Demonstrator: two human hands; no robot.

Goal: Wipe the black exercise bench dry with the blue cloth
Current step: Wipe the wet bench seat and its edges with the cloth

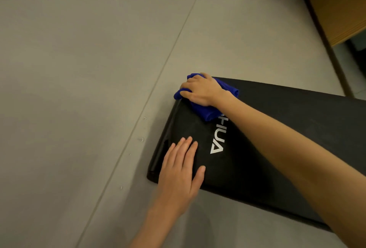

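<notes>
The black exercise bench [287, 129] runs from the middle of the view to the right edge, with white lettering near its end. My right hand [202, 89] grips the bunched blue cloth [208, 112] and presses it on the far corner of the bench's end. My left hand [180, 170] lies flat on the near corner of the bench pad, fingers straight and together. My right forearm crosses over the pad and hides part of the lettering.
Grey tiled floor [79, 69] surrounds the bench, with a few small water drops [140, 139] just left of the bench end. A wooden cabinet [340, 6] and a dark frame stand at the upper right.
</notes>
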